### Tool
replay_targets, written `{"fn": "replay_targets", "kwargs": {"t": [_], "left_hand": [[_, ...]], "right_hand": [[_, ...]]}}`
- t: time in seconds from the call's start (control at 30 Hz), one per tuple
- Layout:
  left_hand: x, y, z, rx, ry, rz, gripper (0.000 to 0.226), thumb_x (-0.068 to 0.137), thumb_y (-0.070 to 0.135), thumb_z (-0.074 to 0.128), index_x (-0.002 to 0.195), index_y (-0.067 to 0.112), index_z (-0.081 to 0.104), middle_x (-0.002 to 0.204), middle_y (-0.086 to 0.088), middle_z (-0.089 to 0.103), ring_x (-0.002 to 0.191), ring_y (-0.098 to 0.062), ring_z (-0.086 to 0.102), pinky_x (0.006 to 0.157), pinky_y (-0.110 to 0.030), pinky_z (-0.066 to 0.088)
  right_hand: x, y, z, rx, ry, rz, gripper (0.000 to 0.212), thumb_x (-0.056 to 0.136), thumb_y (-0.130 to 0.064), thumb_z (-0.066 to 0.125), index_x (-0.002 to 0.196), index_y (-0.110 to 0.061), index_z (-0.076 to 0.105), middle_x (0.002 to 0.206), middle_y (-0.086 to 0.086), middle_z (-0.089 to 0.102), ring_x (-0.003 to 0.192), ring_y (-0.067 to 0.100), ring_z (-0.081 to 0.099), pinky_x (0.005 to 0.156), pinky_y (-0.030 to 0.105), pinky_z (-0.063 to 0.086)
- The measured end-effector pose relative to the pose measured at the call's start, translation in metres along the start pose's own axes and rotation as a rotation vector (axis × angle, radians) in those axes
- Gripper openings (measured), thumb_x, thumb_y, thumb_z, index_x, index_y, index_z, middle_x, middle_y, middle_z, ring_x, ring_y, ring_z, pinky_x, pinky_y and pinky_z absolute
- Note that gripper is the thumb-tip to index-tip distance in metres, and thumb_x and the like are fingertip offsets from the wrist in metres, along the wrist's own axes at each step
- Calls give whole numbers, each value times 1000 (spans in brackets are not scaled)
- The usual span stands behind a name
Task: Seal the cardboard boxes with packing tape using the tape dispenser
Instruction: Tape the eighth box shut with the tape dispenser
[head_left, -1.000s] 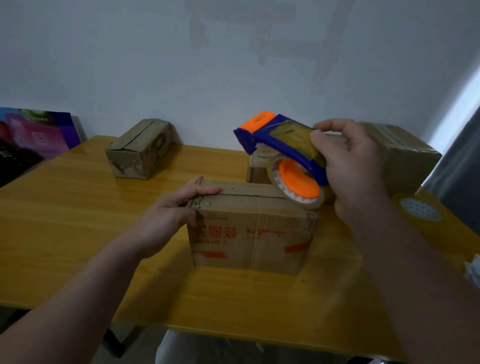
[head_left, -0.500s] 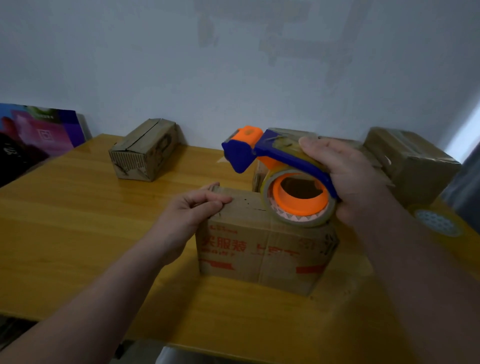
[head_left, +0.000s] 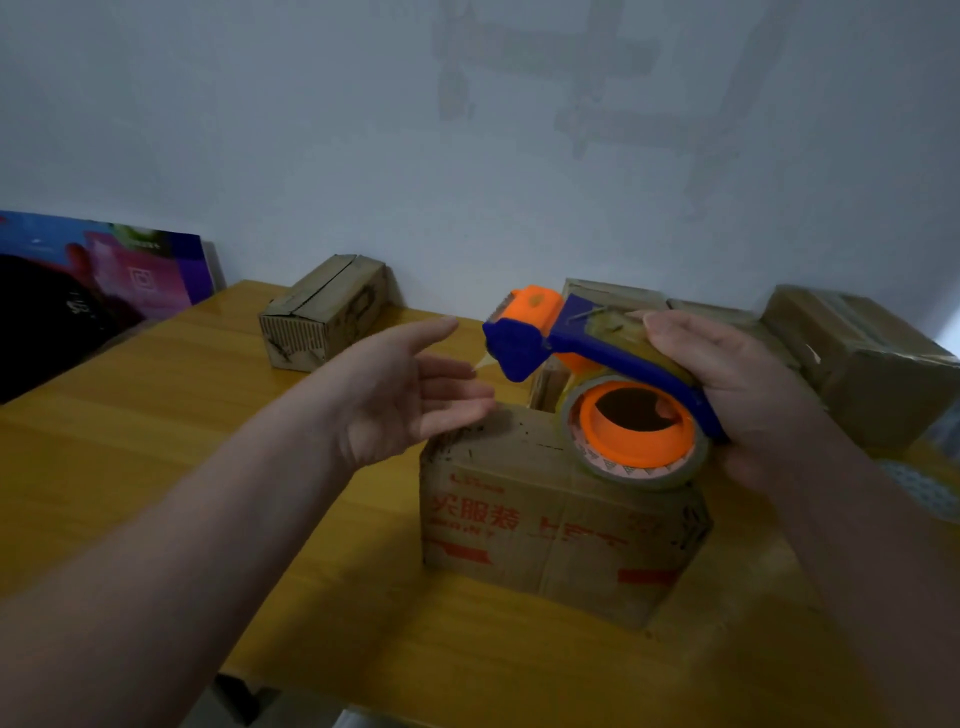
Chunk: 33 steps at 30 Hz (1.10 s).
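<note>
Right now the tape dispenser (head_left: 571, 348) hangs just above the back right of the printed box (head_left: 545, 525). The right hand (head_left: 748, 395) holds it, wrapped over the blue frame, and the orange-cored tape roll (head_left: 634, 431) faces the camera. The left hand (head_left: 400, 395) is released, its fingers (head_left: 441, 371) straight and pointing at the dispenser's nose, over the box's left top edge. Whether the lowest finger brushes the cardboard I cannot tell.

The dispenser looks like light, rigid plastic, so one hand should manage it. The frame behind the roll is probably the best place to hold, well away from the cutting edge at the nose. The tape is thin and sticky and will likely cling to itself or to skin, so its loose end is best pinched only at the tip.

The box seems light, with worn but fairly stiff cardboard. It may slide on the glossy surface (head_left: 156, 441) when the tape is pulled, so a flat palm on its top left should steady it. More boxes sit behind it.
</note>
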<state>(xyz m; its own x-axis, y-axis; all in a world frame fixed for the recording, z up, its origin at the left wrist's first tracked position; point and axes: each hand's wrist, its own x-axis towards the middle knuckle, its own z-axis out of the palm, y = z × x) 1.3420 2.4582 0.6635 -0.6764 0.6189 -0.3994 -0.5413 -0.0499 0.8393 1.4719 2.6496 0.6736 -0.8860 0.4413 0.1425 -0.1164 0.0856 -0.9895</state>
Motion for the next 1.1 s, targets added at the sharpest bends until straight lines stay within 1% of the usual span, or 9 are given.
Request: {"fn": "replay_targets", "kwargs": {"t": [0.07, 0.17, 0.3, 0.4, 0.53, 0.63, 0.73, 0.87, 1.1], "left_hand": [[1, 1, 5, 1, -36, -17, 38, 88, 29, 60, 105, -5, 60, 95, -19, 69, 80, -22, 69, 59, -27, 58], [1, 2, 9, 25, -22, 29, 10, 87, 10, 60, 88, 0, 63, 71, -9, 64, 58, -11, 62, 52, -20, 55], [1, 1, 8, 152, 52, 122, 8, 89, 2, 55, 83, 2, 61, 57, -5, 55, 45, -7, 52, 43, -15, 48], [2, -2, 4, 244, 121, 196, 13, 93, 5, 52, 83, 2, 60, 52, -5, 54, 42, -8, 50, 41, -16, 45], [-1, -9, -3, 296, 167, 250, 15, 92, 9, 54, 81, 1, 60, 48, -4, 55, 40, -9, 50, 39, -17, 44], [-4, -17, -5, 304, 181, 293, 17, 91, 9, 56, 76, 1, 58, 45, -2, 54, 39, -8, 50, 39, -16, 43], [-6, -22, -7, 301, 189, 317, 20, 90, 7, 56, 72, 2, 58, 44, -1, 53, 38, -7, 49, 38, -15, 42], [-7, -24, -11, 293, 208, 326, 23, 90, 7, 55, 68, 5, 58, 44, 0, 54, 39, -6, 49, 38, -15, 41], [-4, -23, -18, 303, 271, 350, 16, 90, 11, 57, 75, 6, 61, 55, -1, 56, 48, -8, 50, 44, -17, 42]], "right_hand": [[0, 0, -1, -27, -40, -3, 35, 77, -35, 61, 108, -20, 70, 86, 7, 74, 67, 16, 68, 57, 25, 56], [-1, -2, -2, -107, -94, -15, 41, 75, -42, 64, 112, -26, 68, 95, 6, 74, 77, 18, 70, 65, 27, 57], [-4, -8, -4, -327, -210, -61, 65, 51, -51, 77, 114, -46, 61, 102, -21, 68, 85, 3, 68, 62, 16, 53], [-5, -16, -2, -521, -272, -139, 63, 62, -33, 86, 115, -51, 57, 104, -34, 60, 91, -5, 63, 63, 11, 51], [-6, -25, 1, -676, -322, -167, 59, 73, -14, 78, 111, -55, 58, 99, -19, 65, 83, 16, 64, 65, 28, 53], [-7, -30, 3, -740, -365, -170, 62, 75, -6, 70, 109, -56, 58, 87, -16, 67, 69, 25, 60, 56, 25, 48], [-7, -35, 4, -790, -392, -175, 63, 75, -6, 69, 109, -58, 58, 75, -10, 67, 53, 17, 51, 50, 21, 41], [-8, -37, 7, -820, -397, -184, 64, 74, -7, 69, 107, -61, 56, 82, 0, 67, 51, 12, 50, 47, 20, 40], [-9, -39, 6, -842, -405, -200, 62, 74, -6, 70, 109, -56, 58, 74, -6, 66, 48, 5, 50, 48, 15, 39]]}}
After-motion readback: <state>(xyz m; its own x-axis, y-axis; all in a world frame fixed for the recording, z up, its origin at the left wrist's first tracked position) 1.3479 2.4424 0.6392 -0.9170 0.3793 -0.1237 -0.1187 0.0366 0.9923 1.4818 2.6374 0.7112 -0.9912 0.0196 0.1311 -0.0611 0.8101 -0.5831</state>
